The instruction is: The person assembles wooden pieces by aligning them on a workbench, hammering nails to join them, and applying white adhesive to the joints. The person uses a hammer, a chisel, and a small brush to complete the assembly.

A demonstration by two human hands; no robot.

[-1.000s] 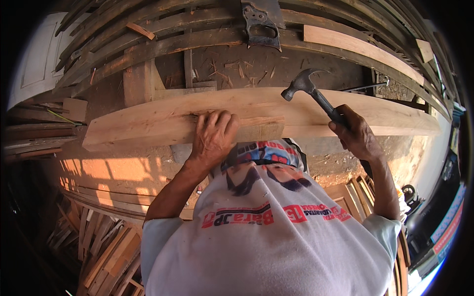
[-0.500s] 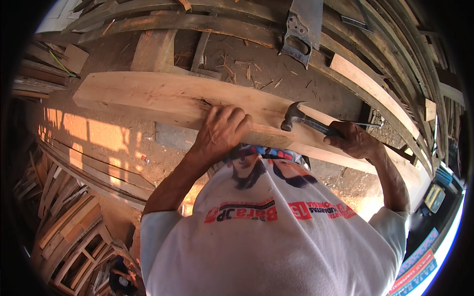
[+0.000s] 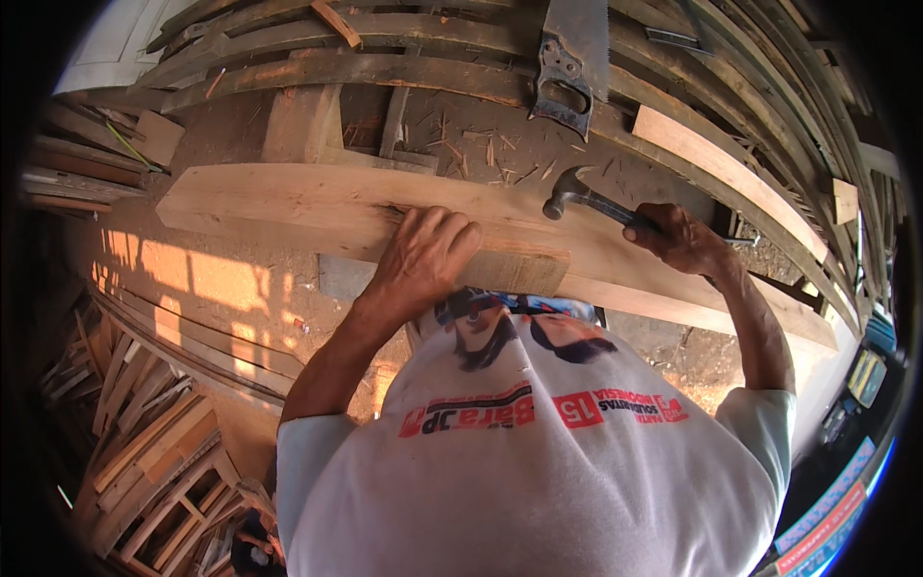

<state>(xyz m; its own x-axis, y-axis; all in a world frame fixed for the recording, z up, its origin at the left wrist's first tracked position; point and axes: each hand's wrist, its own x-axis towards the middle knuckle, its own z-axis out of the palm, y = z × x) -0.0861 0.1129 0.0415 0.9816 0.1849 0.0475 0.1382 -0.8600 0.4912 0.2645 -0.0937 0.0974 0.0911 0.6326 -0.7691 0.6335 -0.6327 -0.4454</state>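
Observation:
A short wooden block sits along the near side of a long, pale timber beam. My left hand grips the block's left part, fingers curled over its top near a dark split in the wood. In my right hand is a claw hammer, held by its dark handle. The hammer's head points left, apparently above the beam and to the right of the block, not touching the block. Part of the block is hidden under my left hand.
A handsaw lies on long boards beyond the beam. Wood chips litter the ground there. Stacked scrap timber and frames fill the lower left, where another person is partly visible. A pale board lies at the right.
My right hand has lifted the hammer away from the block's right end. The block has tipped, showing more of its near face, with my left hand still on it. The whole view has shifted slightly.

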